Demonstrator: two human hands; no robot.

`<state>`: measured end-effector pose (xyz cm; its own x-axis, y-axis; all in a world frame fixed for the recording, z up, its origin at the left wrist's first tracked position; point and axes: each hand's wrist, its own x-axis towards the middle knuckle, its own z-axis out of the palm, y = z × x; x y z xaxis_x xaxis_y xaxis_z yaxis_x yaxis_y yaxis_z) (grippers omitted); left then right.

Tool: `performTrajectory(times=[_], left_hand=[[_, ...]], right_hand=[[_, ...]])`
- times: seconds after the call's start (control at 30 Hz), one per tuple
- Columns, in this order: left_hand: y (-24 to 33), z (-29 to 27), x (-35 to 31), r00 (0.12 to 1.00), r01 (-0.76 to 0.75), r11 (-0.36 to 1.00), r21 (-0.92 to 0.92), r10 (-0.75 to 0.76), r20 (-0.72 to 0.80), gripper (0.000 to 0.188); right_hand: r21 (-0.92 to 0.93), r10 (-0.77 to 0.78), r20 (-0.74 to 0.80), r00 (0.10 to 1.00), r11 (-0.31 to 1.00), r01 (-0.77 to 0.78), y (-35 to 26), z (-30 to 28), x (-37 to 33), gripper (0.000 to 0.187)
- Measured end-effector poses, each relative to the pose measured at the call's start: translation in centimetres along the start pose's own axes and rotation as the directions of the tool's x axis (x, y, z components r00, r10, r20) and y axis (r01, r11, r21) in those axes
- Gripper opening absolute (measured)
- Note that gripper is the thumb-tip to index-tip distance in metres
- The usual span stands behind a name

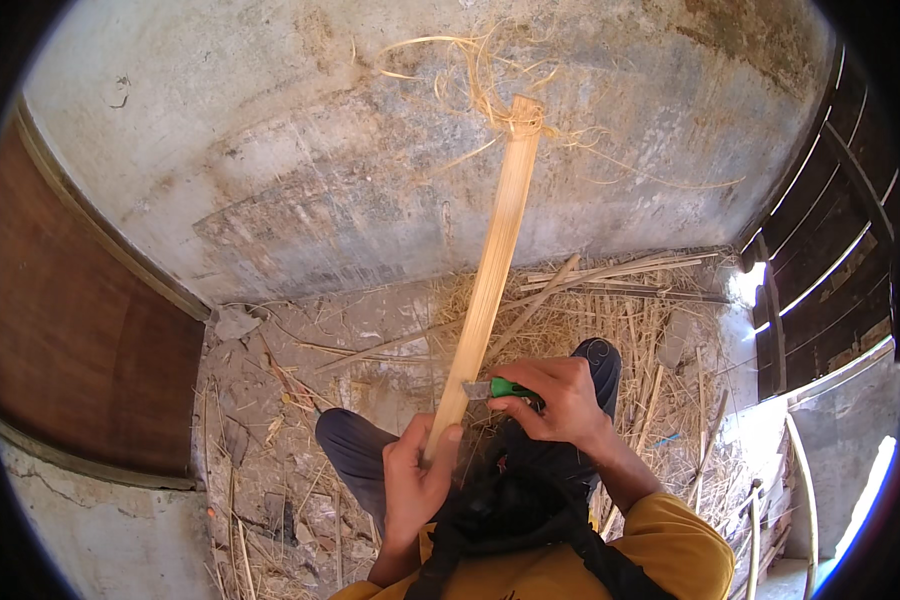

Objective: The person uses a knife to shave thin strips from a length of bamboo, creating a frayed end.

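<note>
A long pale bamboo strip slants up and away from me, its far end frayed into thin curled shavings. My left hand is closed around its near end, thumb lying along the top face. In my right hand is a utility knife with a green handle, gripped in closed fingers. Its short metal blade touches the right edge of the strip, a little beyond my left hand. The handle's rear part is partly covered by my fingers.
My bent knees flank the work. Straw-like shavings and loose sticks litter the floor ahead and right. A stained concrete wall rises in front, a brown wooden panel stands left, and dark slatted boards are at the right.
</note>
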<state>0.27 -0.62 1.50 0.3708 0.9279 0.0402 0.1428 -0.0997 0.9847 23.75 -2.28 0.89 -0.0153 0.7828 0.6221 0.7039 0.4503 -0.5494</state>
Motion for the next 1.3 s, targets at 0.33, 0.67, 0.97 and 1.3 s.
performTrajectory(times=[0.33,0.67,0.97,1.3], left_hand=[[-0.3,-0.1,-1.0,0.997,0.076,0.997,0.004,-0.076,0.024,0.013],[-1.2,-0.4,-2.5,0.988,0.116,0.987,0.111,-0.126,0.092,0.016],[-2.9,-0.4,-1.9,0.970,0.170,0.985,-0.001,-0.168,0.173,0.022],[-2.0,0.0,-0.2,0.910,0.347,0.897,-0.275,-0.252,0.329,0.023]], right_hand=[[-0.041,0.116,-0.093,0.989,0.992,-0.120,0.3,-1.4,0.8,0.029],[-0.127,0.251,-0.197,0.948,0.952,-0.279,2.6,-4.0,2.1,0.026],[0.504,0.419,0.012,0.908,0.782,-0.368,3.1,-1.9,0.7,0.024],[0.804,0.382,0.384,0.840,0.310,-0.508,1.4,0.9,0.2,0.072]])
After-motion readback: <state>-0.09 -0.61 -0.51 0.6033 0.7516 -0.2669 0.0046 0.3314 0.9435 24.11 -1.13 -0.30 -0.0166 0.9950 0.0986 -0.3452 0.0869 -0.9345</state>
